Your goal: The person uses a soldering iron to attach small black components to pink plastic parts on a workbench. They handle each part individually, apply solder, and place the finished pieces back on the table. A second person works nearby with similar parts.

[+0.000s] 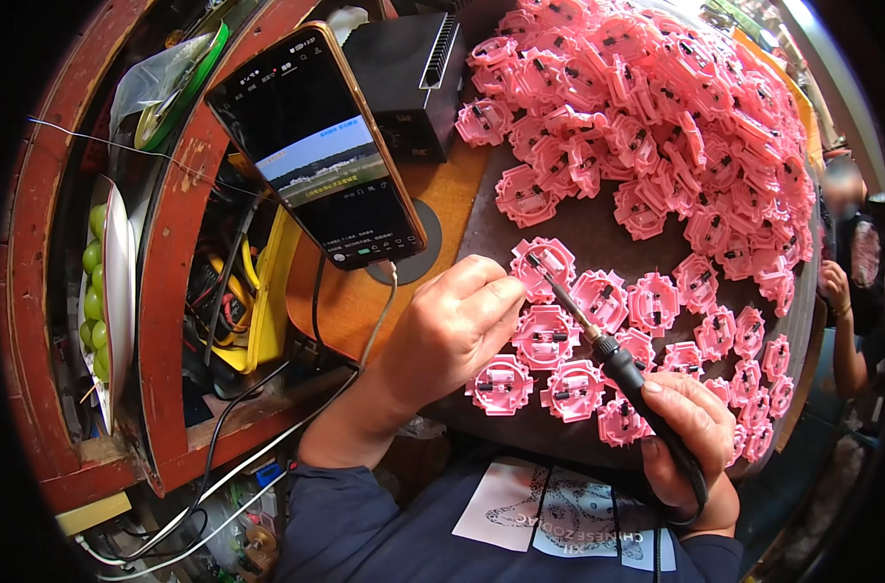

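My right hand [693,432] is wrapped round the black handle of a soldering iron [621,365]. The iron slants up and to the left, its tip over a pink plastic housing [557,260] with small dark parts inside. My left hand [452,325] is closed in a pinch beside that housing; what the fingers hold, if anything, is hidden. More pink housings [653,303] lie spread in loose rows around the iron and to the right of my left hand, each with a dark part in its middle.
A large heap of pink housings [646,107] covers the table's far side. At the left, a phone [316,146] stands propped up with a cable plugged in, before a black box [399,78]. Red wooden shelving [175,321] holds green fruit [94,291]. Another person's hand [835,285] shows at far right.
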Demonstrator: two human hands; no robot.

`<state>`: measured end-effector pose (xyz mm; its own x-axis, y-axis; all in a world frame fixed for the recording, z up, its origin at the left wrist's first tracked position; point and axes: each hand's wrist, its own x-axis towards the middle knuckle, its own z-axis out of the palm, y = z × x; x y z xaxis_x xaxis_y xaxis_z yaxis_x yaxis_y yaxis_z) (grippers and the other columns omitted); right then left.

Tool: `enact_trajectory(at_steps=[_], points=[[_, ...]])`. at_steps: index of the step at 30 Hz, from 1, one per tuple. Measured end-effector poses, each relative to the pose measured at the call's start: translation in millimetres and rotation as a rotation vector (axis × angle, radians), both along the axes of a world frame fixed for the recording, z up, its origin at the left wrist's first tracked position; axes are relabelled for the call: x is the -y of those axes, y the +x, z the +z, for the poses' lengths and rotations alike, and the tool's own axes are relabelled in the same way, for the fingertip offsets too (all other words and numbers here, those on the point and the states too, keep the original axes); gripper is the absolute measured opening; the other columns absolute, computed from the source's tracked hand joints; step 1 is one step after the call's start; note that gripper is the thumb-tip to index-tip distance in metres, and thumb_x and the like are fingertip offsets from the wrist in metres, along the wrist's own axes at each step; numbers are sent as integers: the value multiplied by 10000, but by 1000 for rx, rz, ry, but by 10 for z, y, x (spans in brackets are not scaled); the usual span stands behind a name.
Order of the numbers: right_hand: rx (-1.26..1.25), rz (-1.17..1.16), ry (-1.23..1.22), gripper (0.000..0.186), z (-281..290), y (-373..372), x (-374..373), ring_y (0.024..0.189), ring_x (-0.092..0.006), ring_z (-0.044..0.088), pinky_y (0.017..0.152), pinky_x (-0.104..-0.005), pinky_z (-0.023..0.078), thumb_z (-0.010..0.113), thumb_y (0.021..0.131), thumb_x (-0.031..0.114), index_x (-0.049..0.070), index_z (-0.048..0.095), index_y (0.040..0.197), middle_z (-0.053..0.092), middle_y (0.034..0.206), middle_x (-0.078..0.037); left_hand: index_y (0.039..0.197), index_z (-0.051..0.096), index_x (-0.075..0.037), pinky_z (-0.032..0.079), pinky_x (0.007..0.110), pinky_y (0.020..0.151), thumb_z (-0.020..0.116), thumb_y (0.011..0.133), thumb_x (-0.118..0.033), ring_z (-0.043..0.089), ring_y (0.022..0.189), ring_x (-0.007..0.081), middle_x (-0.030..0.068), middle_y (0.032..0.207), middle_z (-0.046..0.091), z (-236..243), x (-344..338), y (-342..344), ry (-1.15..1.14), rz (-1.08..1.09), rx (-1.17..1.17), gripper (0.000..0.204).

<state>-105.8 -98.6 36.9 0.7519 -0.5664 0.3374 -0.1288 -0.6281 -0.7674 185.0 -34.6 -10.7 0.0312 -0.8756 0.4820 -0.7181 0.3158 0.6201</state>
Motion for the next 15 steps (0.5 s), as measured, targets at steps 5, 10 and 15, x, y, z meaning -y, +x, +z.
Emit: enact_trajectory(at_steps=[5, 10, 15], points=[[-5, -2, -19, 465, 7, 0, -16, 903, -403, 756, 818, -466, 615, 730, 817, 35, -59, 684, 1270, 732, 1081, -268, 1045, 740, 10, 568, 367, 683, 796, 836, 94, 701, 782, 294, 130, 930, 690, -26, 1, 11, -12, -14, -12, 233], [51, -50, 9, 426, -43, -48, -28, 913, -402, 756, 828, -466, 611, 721, 881, 97, -62, 682, 1274, 729, 1080, -281, 1041, 739, 8, 555, 357, 670, 787, 843, 102, 694, 773, 286, 131, 923, 692, 1, -20, 11, -19, 23, -52, 225], [88, -83, 13, 427, -49, -97, -59, 977, -401, 743, 862, -458, 600, 704, 924, 124, -63, 663, 1305, 713, 1130, -302, 1001, 736, -2, 490, 291, 597, 782, 853, 96, 631, 704, 174, 95, 900, 678, 12, -92, 26, -63, 79, -126, 183]])
